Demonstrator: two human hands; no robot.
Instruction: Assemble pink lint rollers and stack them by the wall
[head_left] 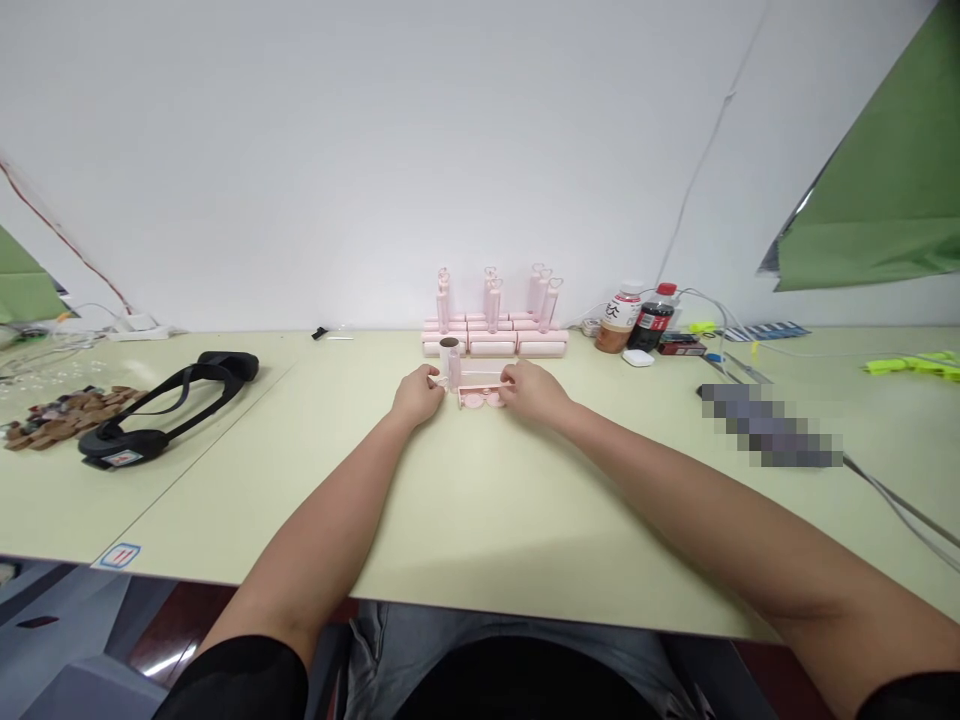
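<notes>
Pale-pink flat plastic piece w/ round discs [475, 401] has R end clamped in fingers of R hand [534, 392]; L hand [418, 398] fingers bent at thin pale strip [441, 382], grip can't tell; upright dark-mouthed pale-pink tube [454, 370] beside L fingertips, topple risk if nudged.

- Pink frame [487, 387]: slender, lying crosswise on the counter [480, 500].
- Pink discs [475, 401]: round, flat-looking, at its 6 o'clock.
- Tube [450, 346]: pale, upright, dark-topped, at its 10 o'clock.
</notes>
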